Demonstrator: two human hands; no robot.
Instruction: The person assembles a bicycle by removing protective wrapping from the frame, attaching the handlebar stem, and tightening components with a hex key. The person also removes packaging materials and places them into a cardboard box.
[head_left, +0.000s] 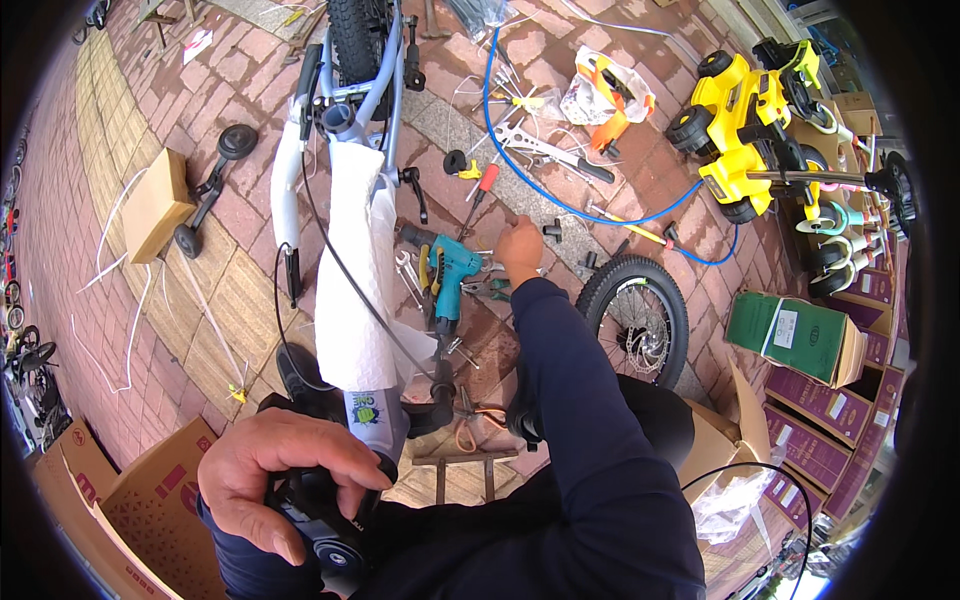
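Note:
My left hand [290,468] curls over a black bicycle part [340,545], thumb and fingers around it, at the lower end of a blue-grey bicycle frame [375,415]. White foam sheet [355,270] wraps one of the frame's tubes. My right hand [520,246] reaches down among tools on the paving, its fingers curled closed; what they hold, if anything, is hidden. Close by lie a teal power drill [455,270], green-handled pliers [487,289], a red-handled screwdriver [482,190] and spanners [408,275].
A small wheel with a disc [640,320] lies right of my forearm. Blue hose [540,185] curves across the bricks. Farther right are a yellow ride-on toy [740,125] and a green box [790,335]. Opened cartons [150,500] stand at left; a stabiliser wheel [236,142] lies beyond.

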